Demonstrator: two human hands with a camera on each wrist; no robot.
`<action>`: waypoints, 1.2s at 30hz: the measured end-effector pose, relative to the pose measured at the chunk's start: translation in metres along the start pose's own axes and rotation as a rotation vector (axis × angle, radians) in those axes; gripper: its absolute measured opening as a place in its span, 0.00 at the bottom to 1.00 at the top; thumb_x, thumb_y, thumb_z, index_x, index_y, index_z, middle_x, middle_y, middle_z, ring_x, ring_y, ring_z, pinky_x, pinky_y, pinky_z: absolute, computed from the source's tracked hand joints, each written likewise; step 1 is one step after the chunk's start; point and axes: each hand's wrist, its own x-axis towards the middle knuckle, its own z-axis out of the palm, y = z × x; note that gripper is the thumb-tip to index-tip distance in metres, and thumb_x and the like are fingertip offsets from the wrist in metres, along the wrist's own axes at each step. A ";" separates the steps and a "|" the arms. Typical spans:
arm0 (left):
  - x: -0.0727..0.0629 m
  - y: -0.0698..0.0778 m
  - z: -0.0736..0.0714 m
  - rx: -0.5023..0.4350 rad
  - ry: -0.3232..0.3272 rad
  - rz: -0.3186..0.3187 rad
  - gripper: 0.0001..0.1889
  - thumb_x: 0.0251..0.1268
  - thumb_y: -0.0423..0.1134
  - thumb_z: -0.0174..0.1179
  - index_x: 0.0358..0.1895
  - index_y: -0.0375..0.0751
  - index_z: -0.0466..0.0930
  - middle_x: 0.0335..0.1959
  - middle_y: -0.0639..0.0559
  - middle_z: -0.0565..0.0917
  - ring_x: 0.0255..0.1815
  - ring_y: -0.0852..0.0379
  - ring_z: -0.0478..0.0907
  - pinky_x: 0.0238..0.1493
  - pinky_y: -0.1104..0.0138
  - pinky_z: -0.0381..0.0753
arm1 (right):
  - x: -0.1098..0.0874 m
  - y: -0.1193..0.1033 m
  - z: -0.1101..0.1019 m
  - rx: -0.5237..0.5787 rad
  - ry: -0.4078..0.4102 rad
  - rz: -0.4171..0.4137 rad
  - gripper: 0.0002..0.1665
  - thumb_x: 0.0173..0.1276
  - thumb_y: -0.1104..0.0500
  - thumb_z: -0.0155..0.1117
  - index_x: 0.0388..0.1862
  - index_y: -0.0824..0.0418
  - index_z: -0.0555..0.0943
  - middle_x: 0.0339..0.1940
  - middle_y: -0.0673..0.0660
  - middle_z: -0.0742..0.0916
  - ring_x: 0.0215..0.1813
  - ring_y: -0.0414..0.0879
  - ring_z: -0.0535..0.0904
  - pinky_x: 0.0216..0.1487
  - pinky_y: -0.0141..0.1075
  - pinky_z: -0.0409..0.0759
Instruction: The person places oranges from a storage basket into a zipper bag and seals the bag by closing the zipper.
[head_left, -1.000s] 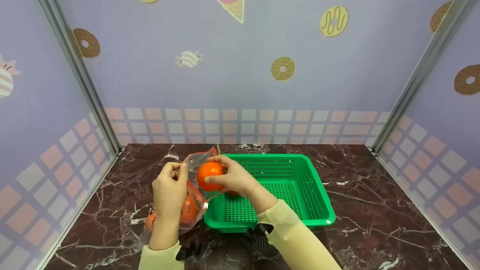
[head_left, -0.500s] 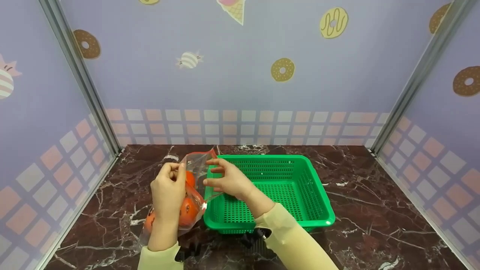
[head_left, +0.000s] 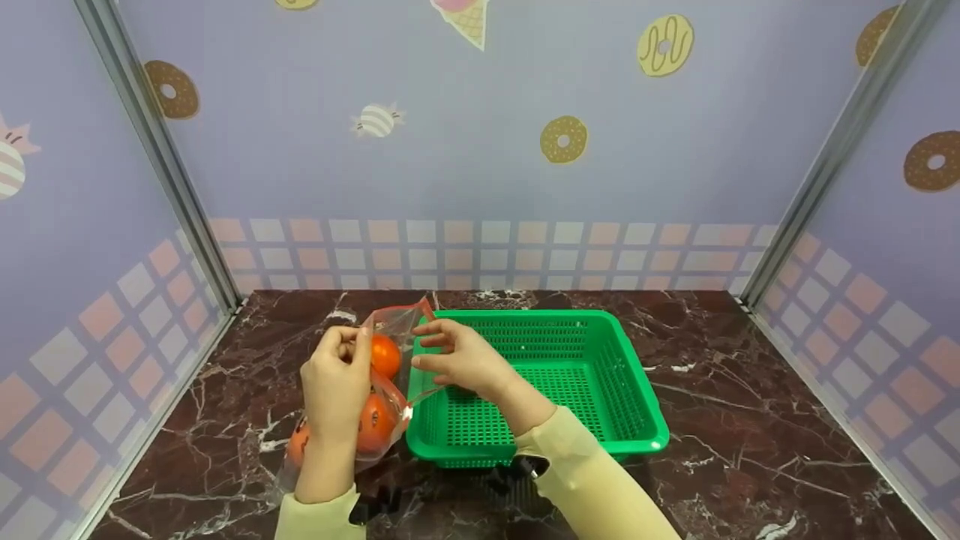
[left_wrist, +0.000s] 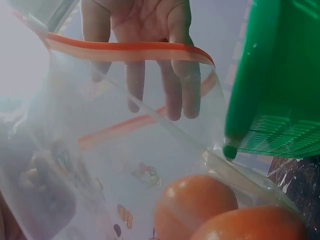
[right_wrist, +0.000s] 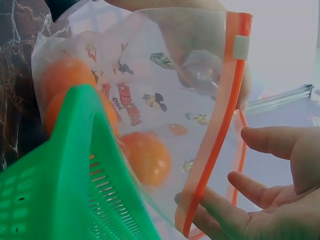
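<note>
In the head view my left hand [head_left: 335, 382] pinches the rim of a clear zip bag [head_left: 395, 322] with an orange-red edge and a slider. Inside the bag lie several glossy orange-red round fruits, which look like tomatoes; one tomato [head_left: 385, 356] sits nearest the mouth, another tomato [head_left: 375, 421] lower down. My right hand [head_left: 465, 360] holds nothing; its fingers are spread and loosely bent at the bag's mouth. In the left wrist view, the right-hand fingers [left_wrist: 172, 95] show past the orange zip strip [left_wrist: 125, 51]. Cartoon prints [right_wrist: 155, 101] mark the bag in the right wrist view.
A green slotted plastic basket [head_left: 637, 375] stands right of the bag, its left rim close beside it. My right forearm crosses over its near left part and hides some of its inside. The dark red marbled tabletop [head_left: 750, 420] ends at patterned walls [head_left: 480, 165].
One second ago my right hand held a tomato at the bag's mouth. It has let go, and that tomato now lies inside the bag. My left hand has kept its grip on the rim.
</note>
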 end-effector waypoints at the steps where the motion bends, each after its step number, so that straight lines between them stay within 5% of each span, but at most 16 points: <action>1: 0.000 0.000 0.000 -0.001 0.001 0.002 0.08 0.74 0.38 0.63 0.37 0.38 0.86 0.16 0.52 0.75 0.15 0.69 0.62 0.22 0.72 0.63 | 0.000 -0.001 -0.001 -0.003 -0.001 -0.002 0.26 0.74 0.55 0.68 0.69 0.49 0.75 0.72 0.59 0.77 0.64 0.53 0.82 0.60 0.51 0.84; 36: 0.000 0.000 0.000 -0.007 0.003 0.010 0.07 0.73 0.37 0.63 0.36 0.38 0.85 0.16 0.51 0.75 0.15 0.69 0.60 0.22 0.72 0.62 | -0.006 -0.009 -0.030 -0.052 0.061 -0.060 0.25 0.75 0.56 0.66 0.68 0.55 0.76 0.68 0.61 0.81 0.57 0.52 0.85 0.59 0.52 0.85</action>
